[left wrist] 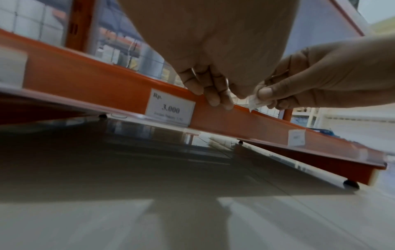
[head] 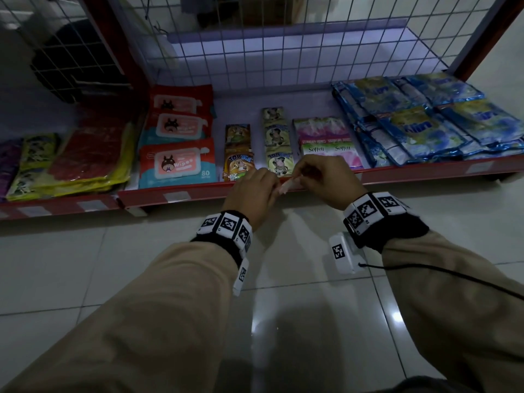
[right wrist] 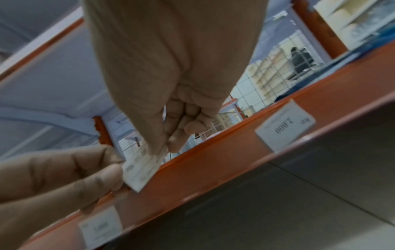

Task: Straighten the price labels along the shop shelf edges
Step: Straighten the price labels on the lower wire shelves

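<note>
A small white price label (head: 286, 188) is off the red shelf edge rail (head: 397, 175), held between both hands just in front of it. My left hand (head: 274, 186) pinches the label's left end, its fingers curled against the rail's top lip. My right hand (head: 301, 175) pinches the right end between thumb and forefinger. In the right wrist view the label (right wrist: 142, 170) hangs tilted, with the left hand's fingers (right wrist: 111, 175) on its edge. In the left wrist view it looks crumpled (left wrist: 255, 103) under the right thumb. A "3.000" label (left wrist: 171, 109) sits straight in the rail to the left.
The shelf holds wipes packs (head: 177, 165), drink sachets (head: 238, 163), tissue packs (head: 329, 148) and blue detergent sachets (head: 425, 123). More labels sit along the rail (head: 175, 196), including a "2.000" one (right wrist: 284, 126). Wire mesh backs the shelf. Glossy tiled floor (head: 283, 307) lies below.
</note>
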Available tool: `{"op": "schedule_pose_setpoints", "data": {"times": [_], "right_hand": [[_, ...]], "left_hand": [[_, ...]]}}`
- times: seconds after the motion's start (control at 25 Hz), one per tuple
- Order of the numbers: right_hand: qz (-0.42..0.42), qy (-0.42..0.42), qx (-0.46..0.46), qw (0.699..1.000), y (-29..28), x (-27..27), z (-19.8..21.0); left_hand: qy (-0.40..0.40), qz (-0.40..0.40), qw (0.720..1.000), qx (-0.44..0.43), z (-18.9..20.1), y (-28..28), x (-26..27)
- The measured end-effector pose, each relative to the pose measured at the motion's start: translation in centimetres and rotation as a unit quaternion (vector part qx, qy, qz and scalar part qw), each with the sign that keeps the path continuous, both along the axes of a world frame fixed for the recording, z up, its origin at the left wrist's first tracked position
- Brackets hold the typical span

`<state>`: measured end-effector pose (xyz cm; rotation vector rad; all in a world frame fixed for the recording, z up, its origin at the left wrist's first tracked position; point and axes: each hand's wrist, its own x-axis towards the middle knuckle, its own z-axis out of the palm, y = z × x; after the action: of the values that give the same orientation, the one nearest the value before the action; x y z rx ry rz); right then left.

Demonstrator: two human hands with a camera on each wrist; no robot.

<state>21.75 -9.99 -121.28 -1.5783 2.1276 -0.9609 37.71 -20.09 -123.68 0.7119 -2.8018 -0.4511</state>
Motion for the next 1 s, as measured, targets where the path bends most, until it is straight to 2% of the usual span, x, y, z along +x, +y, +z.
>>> {"op": "schedule_pose_setpoints", "data": {"times": [0.12, 0.24, 0.36, 0.48, 0.56, 0.68, 1.0], "right_hand": [[-0.051, -0.035, -0.048, 0.997, 0.1, -0.4, -0.6], [-0.073, -0.023, -0.074, 0.994, -0.3, -0.2, -1.0], [-0.051, 0.011, -0.072, 0.996, -0.6, 0.3, -1.3], [-0.029, 0.032, -0.05, 0.998, -0.6, 0.4, -1.5], [-0.022, 0.044, -0.041, 0.998, -0.5, 0.2, -1.6], [-0.005, 0.052, -0.029, 0.998, -0.4, 0.3, -1.8], [0.013, 0.167, 0.013, 0.986, -0.1, 0.6, -2.2]], "left_hand": [[0.019, -0.008, 1.0, -0.001, 0.0, -0.1, 0.3], [0.034, 0.02, 0.999, -0.022, 0.3, 0.2, 0.2], [0.017, 0.058, 0.997, -0.05, 0.5, 0.3, -0.1], [0.044, 0.106, 0.993, -0.006, 0.3, 0.3, -0.2], [0.05, 0.093, 0.994, -0.003, -0.1, 0.4, 0.0], [0.009, 0.053, 0.997, -0.054, -0.9, 0.5, 0.3], [-0.02, 0.084, 0.992, -0.095, -1.3, 0.4, -0.2]]}}
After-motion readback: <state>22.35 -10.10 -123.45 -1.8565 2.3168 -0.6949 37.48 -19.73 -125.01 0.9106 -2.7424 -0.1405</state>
